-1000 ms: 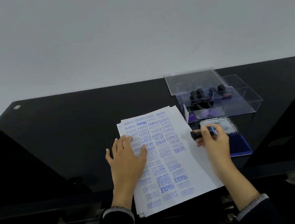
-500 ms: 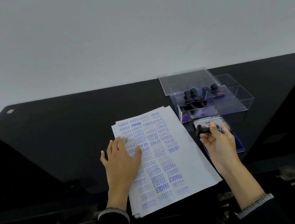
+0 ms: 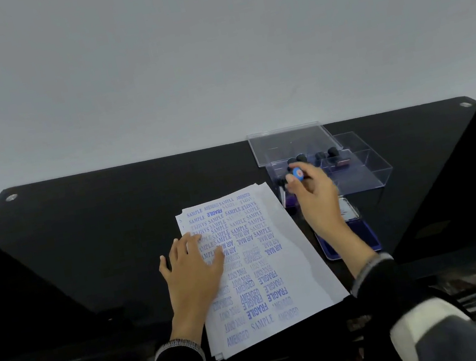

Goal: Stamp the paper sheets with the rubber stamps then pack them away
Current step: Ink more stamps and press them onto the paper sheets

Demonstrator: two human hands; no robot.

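Holding a rubber stamp (image 3: 296,174) in the right hand (image 3: 317,198), pinched between thumb and fingertips with its blue-capped handle end pointing up at the camera. It's lifted off the table, right over the near-left corner of the clear plastic stamp box (image 3: 364,168), where a few more black-handled stamps (image 3: 318,157) are standing. The box lid (image 3: 287,142) seems to be propped open at the back, but it's see-through so hard to be sure.

The left hand (image 3: 193,266) is flat and open on the stack of paper sheets (image 3: 293,253), fingers spread, not gripping anything, just pinning the pile down near its left edge. The top sheet is pretty much covered in blue prints already: SAMPLE, AIR MAIL, FRAGILE, AMENDED, all over the place and at every angle. The blank strip down the right edge is about all that's left.

The blue ink pad (image 3: 353,236) sits open just right of the sheets, partly under the right forearm, on the black glossy table (image 3: 98,235).

My guess is the stamp is going back into the box, either to swap for another or to start packing away. Can't tell which from this. Next move needs that stamp lowered upright into a free slot without knocking the others over, while the left hand keeps the sheets from sliding.
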